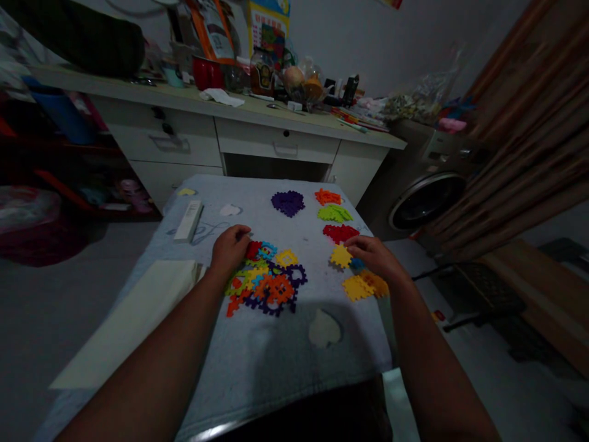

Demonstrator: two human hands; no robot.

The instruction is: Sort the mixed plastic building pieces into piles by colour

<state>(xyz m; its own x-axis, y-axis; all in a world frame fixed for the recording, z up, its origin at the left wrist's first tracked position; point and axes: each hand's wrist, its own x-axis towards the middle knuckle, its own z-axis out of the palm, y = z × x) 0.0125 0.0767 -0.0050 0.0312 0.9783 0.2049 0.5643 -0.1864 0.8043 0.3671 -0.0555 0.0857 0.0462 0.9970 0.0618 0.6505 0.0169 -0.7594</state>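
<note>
My right hand (372, 253) pinches a yellow notched interlocking plastic piece (340, 256) by its edge, over the table's right side. A blue piece (356, 263) lies partly under that hand. My left hand (229, 250) is at the upper left of a mixed pile of interlocking pieces (273, 287), its fingers curled together beside a red piece (253, 249). Whether those fingertips grip anything is hidden. Sorted by colour along the right are orange pieces (327, 196), green pieces (335, 213), red pieces (339, 233) and yellow pieces (358, 287). Purple pieces (288, 202) form a group at the back.
A cloth-covered table (294, 362) stands before me. A white box (188, 221) and a pale folded sheet (138, 316) lie on its left. Behind is a cluttered counter (257, 110) with drawers; a washing machine (426, 184) stands at the right, near a chair (478, 288).
</note>
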